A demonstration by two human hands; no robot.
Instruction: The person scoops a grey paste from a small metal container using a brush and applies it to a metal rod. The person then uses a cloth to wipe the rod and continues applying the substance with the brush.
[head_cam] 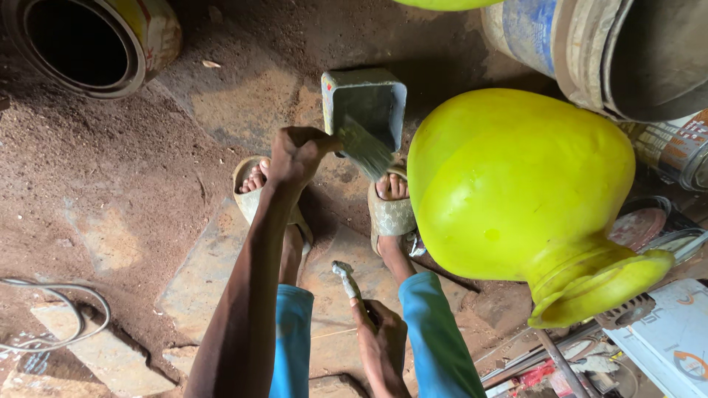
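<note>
brush (365, 147) dips at the small grey tub (365, 103) on the dirt floor, far from the feet, just left of the tipped yellow pot (516, 184).
left hand (295, 156) has fingers closed round the brush handle, bristles angled into the tub; right hand (380, 340), near, grips a small metal tool (345, 276), kept off the wet pot.

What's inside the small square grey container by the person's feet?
The square grey container shows only its bare grey inner walls. The brush in the left hand covers its near edge, so anything there stays hidden.

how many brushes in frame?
2. A wide flat paintbrush in the left hand, bristles at the small grey rectangular tray. A small pale-tipped brush in the right hand. Clutter at lower right may hide more.
</note>
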